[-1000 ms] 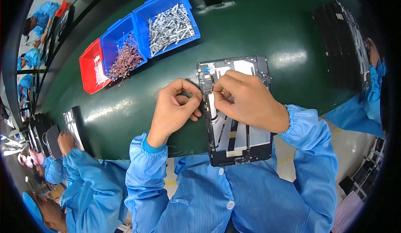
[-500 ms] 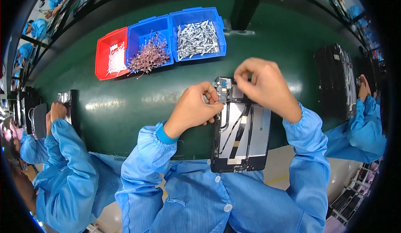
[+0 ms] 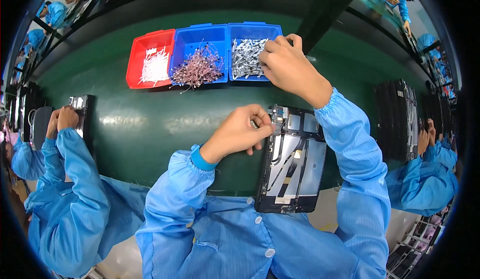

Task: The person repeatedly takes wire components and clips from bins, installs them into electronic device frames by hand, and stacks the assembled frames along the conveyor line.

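Observation:
An opened tablet point(image 3: 321, 179), its black frame and inner boards and cables showing, lies at the table's near edge and overhangs it. My left hand point(image 3: 242, 131) pinches at the tablet's upper left corner; what its fingertips hold, if anything, is too small to make out. Farther off, my right hand point(image 3: 292, 66) is over the right side of a blue bin point(image 3: 256, 29) of silver-grey strips point(image 3: 246, 56). Its fingers are curled, the tips mostly hidden, and I cannot make out what they hold.
Left of that bin stand another blue bin point(image 3: 186, 41) with thin reddish-brown cables point(image 3: 199, 66) and a red bin point(image 3: 134, 69) with white slips point(image 3: 155, 65). A black post point(image 3: 330, 14) rises behind. Black panels point(image 3: 392, 119) are stacked at right. Co-workers sit on both sides.
My right hand has moved from the tablet's top up and away to the right blue bin. My left hand stays by the tablet's corner. The whole view has shifted a little.

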Demonstrator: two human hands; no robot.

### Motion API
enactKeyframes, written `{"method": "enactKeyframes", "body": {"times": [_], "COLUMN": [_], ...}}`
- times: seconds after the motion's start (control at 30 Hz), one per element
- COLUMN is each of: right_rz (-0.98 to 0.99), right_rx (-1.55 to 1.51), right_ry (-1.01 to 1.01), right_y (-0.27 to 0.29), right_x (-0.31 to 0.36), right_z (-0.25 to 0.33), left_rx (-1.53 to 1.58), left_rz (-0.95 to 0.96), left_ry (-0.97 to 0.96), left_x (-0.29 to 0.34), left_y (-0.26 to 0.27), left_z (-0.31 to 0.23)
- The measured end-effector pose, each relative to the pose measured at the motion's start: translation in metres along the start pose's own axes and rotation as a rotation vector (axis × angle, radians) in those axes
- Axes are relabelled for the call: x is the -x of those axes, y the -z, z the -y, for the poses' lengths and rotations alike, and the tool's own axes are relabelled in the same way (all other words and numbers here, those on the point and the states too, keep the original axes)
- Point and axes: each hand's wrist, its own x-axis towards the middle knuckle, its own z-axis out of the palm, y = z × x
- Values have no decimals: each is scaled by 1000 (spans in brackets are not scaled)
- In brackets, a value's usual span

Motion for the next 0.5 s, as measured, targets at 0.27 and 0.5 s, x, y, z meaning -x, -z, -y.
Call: {"method": "enactKeyframes", "body": {"times": [0.27, 0.5], "right_rz": [-88, -217], "right_rx": [-143, -1034], "right_ry": [-33, -183], "right_y": [12, 49], "right_x": [5, 53], "right_z": [-1, 33], "left_rx": [10, 447], "left_rz": [18, -7], "left_ry": [-16, -67], "left_x": [0, 8], "left_y": [1, 4], "left_z": [0, -12]}}
